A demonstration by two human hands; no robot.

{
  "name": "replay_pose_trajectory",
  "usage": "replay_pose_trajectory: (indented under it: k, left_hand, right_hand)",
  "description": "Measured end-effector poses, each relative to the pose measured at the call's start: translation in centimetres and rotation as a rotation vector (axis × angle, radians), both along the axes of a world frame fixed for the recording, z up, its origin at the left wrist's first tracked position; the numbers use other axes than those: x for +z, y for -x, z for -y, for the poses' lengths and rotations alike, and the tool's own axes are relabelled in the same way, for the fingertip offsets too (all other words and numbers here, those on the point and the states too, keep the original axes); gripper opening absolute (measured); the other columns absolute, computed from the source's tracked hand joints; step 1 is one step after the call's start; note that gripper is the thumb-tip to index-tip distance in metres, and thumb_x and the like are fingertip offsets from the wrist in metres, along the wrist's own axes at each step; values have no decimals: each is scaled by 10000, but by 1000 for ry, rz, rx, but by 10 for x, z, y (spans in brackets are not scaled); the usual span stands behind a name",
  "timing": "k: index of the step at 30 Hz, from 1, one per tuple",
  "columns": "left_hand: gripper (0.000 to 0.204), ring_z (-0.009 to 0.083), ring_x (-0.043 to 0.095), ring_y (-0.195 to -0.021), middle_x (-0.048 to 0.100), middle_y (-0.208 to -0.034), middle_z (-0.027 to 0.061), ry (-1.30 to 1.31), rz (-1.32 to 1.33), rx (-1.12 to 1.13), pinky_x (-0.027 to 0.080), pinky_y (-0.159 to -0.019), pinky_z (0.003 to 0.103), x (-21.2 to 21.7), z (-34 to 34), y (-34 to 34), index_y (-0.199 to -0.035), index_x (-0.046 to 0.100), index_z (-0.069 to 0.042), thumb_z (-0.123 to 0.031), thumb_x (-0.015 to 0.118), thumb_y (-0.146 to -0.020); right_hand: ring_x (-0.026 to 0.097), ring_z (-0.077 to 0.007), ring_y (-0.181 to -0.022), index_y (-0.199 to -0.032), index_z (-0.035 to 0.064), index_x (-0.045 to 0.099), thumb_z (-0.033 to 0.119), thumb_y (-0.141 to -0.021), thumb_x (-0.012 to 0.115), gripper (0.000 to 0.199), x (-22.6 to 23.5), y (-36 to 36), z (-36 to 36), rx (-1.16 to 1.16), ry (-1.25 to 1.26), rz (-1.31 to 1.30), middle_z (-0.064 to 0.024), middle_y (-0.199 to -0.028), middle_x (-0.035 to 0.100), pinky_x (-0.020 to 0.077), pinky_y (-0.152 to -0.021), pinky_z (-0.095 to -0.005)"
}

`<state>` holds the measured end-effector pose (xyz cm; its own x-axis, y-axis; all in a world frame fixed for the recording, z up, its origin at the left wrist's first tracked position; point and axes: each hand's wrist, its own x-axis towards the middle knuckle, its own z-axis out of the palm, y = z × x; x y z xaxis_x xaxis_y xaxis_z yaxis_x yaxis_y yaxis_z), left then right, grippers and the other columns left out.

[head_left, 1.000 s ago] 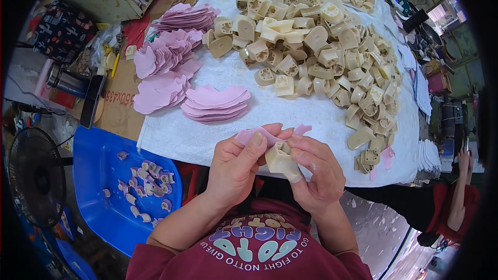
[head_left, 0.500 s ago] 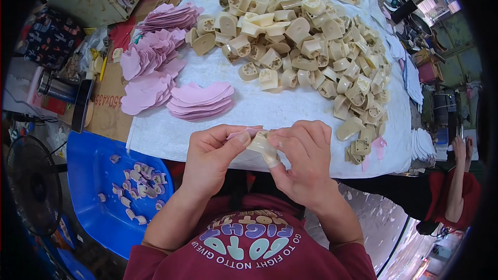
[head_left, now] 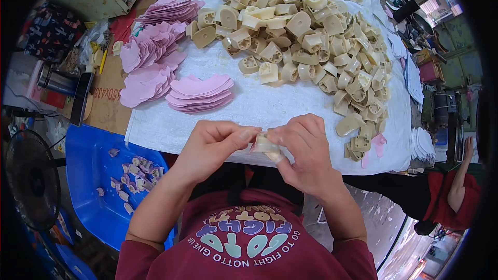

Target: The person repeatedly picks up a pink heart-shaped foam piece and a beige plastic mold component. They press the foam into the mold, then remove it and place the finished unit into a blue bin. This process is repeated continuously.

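Note:
Both my hands meet close to my chest, at the near edge of the white table cover. My right hand cups a cream plastic heel block. My left hand pinches the same block from the left with thumb and forefinger. The block is mostly hidden by my fingers. A large heap of like cream heel blocks covers the far and right part of the cover. Stacks of pink cut pieces lie to the left of the heap.
More pink pieces spread at the cover's left edge. A blue plastic chair at lower left holds small scraps. A black fan stands left of it. Another person's arm in a red sleeve is at the right.
The pink piece seen between my fingers a second ago is no longer visible. My hands have closed tighter around the cream block and drawn slightly nearer my chest.

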<state>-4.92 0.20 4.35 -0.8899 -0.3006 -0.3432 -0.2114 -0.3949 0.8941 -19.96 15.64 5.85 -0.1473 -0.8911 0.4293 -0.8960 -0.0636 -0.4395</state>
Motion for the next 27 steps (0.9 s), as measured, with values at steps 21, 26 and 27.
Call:
replay_pose_trajectory:
  k: [21, 26, 27]
  left_hand:
    - [222, 86, 627, -795, 694, -876, 55, 110, 37, -288, 501, -710, 237, -13, 24, 9, -1036, 689, 31, -107, 694, -863]
    - [230, 98, 621, -821, 670, -1011, 66, -35, -78, 28, 506, -688, 246, -10, 7, 11, -1066, 689, 1, -137, 675, -882]
    - [222, 93, 615, -817, 664, -1034, 63, -113, -141, 31, 509, -679, 245, -19, 5, 6, -1074, 689, -6, -129, 659, -891]
  right_hand:
    - [541, -207, -777, -931, 73, 643, 53, -722, 719, 223, -14, -26, 2, -124, -98, 373, -30, -774, 587, 388, -759, -341]
    - [593, -114, -827, -947, 29, 660, 66, -776, 723, 187, -28, -27, 2, -241, -80, 1097, -27, -856, 656, 472, -783, -304]
    - [593, -102, -830, -950, 22, 661, 74, -784, 724, 185, -26, -27, 1, -234, -89, 1188, -29, -868, 662, 480, -780, -291]
